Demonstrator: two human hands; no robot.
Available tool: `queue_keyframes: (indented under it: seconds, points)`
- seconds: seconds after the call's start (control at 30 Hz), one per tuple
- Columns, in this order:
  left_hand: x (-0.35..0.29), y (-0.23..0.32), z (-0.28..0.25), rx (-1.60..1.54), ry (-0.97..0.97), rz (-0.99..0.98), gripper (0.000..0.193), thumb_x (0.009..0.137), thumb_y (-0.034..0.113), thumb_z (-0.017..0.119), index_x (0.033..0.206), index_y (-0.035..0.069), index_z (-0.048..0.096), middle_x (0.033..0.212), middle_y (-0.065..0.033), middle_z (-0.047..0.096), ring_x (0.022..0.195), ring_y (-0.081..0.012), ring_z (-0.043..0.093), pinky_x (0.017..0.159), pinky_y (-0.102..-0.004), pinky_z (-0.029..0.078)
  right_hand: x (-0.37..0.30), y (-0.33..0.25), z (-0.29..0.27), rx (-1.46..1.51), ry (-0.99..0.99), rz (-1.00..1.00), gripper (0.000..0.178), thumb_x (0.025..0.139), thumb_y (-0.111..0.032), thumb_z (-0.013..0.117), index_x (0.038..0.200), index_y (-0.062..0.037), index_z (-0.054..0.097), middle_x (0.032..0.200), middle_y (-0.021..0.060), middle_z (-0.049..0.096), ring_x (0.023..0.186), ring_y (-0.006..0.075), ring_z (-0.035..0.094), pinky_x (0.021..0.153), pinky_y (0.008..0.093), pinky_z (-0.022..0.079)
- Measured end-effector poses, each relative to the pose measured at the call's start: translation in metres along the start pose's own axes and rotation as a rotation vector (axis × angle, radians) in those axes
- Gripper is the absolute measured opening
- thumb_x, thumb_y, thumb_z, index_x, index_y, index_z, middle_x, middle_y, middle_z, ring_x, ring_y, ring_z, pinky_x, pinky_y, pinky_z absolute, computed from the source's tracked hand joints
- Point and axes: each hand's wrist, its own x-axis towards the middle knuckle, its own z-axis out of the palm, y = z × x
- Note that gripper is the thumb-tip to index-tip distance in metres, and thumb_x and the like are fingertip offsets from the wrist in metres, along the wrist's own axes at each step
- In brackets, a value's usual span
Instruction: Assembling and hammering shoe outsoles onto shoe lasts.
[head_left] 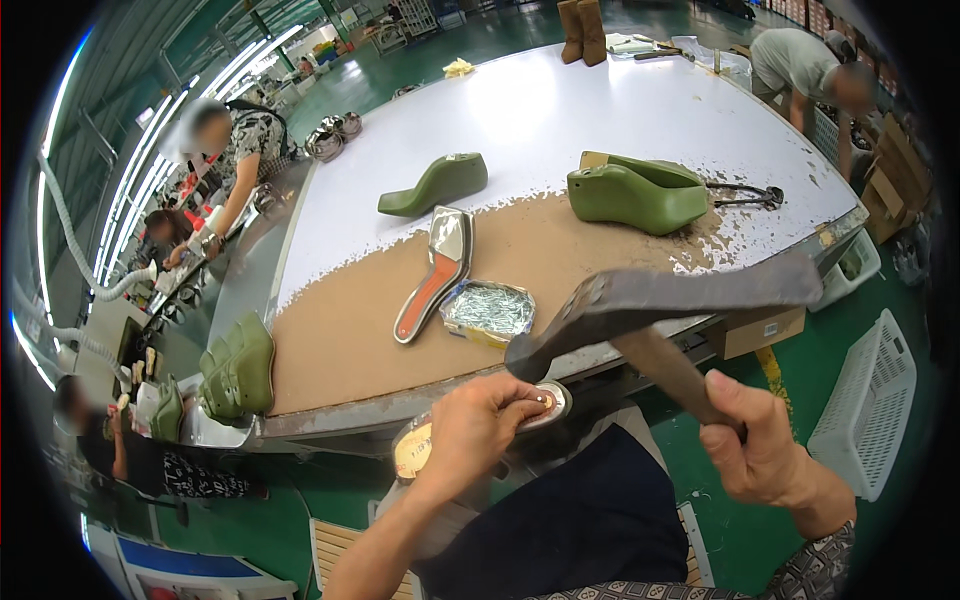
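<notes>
Taking the left hand [478, 425] as the centre of the clock, with 12 pointing away from the person, the shoe-shaped piece [412, 450] lies right under it, across the lap at the near edge of the table [350, 230]. Its labelled end shows between 8 and 9 o'clock, its rounded end between 2 and 3. The left thumb and forefinger are pressed together at the rounded end; whether something small is pinched between them, I cannot tell. The other left fingers are curled in.

The right hand [760, 445], at 3 o'clock, is wrapped around the wooden handle of a hammer [650, 300]. The broad metal head is raised at 2 o'clock, and its round striking face hangs near the left hand at 1 o'clock.

At 12 o'clock on the brown board [340, 350] is a tray [468, 329] of shiny nails [492, 306]; touching or just beside it, between 11 and 12, lies an orange-and-silver sole [436, 285]. Beyond, close to 12, is a single green shoe last [440, 185]; more green lasts [640, 200] lie at 1 o'clock, with dark pincers [750, 195] just past them. Another green group [255, 370] stands between 9 and 10
</notes>
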Motion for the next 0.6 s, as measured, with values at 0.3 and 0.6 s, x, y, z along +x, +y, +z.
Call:
queue_keyframes:
  seconds: [0.3, 0.6]
  points:
    - [-0.003, 0.011, -0.011, 0.188, -0.087, -0.022, 0.029, 0.080, 0.030, 0.072, 0.103, 0.012, 0.068, 0.094, -0.0101, 0.069, 0.090, -0.0318, 0.063, 0.075, -0.0389, 0.048, -0.007, 0.000, -0.002, 0.053, -0.080, 0.157, 0.047, 0.090, -0.004, 0.061, 0.135, -0.0062, 0.047, 0.110, 0.0196, 0.065, 0.087, 0.0327, 0.067, 0.072, 0.0345, 0.054]
    - [-0.012, 0.000, -0.019, 0.386, -0.104, 0.097, 0.051, 0.073, 0.041, 0.075, 0.112, 0.010, 0.064, 0.100, -0.0115, 0.067, 0.100, -0.0296, 0.061, 0.087, -0.0420, 0.046, -0.021, 0.006, -0.015, 0.137, -0.013, 0.272, 0.049, 0.091, -0.003, 0.061, 0.136, -0.0041, 0.043, 0.117, 0.0203, 0.062, 0.085, 0.0319, 0.067, 0.071, 0.0327, 0.054]
